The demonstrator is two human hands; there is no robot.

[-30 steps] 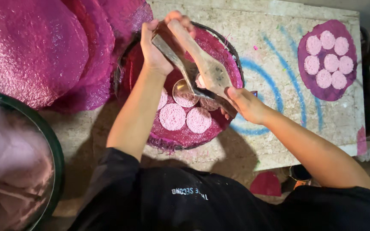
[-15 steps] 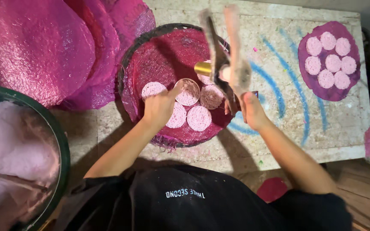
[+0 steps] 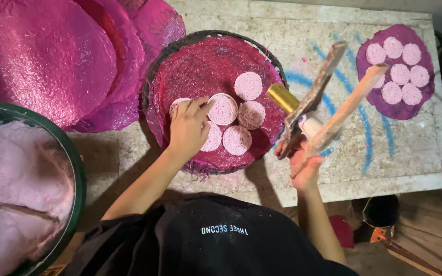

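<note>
Left hand (image 3: 189, 128) lies flat with fingers spread on the pink discs (image 3: 237, 139) in the round mesh tray (image 3: 200, 56), steadying them, while right hand (image 3: 303, 158) grips wooden tongs (image 3: 333, 94) clamping a brass cutter (image 3: 282, 98), lifted clear beside the tray.

Five pale pink round discs (image 3: 248, 85) are being counted on the dark red round tray (image 3: 200, 61); seven on the purple mat (image 3: 369, 102).

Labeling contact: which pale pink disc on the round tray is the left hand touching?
The leftmost disc, partly hidden under the left hand; the others lie uncovered.
</note>
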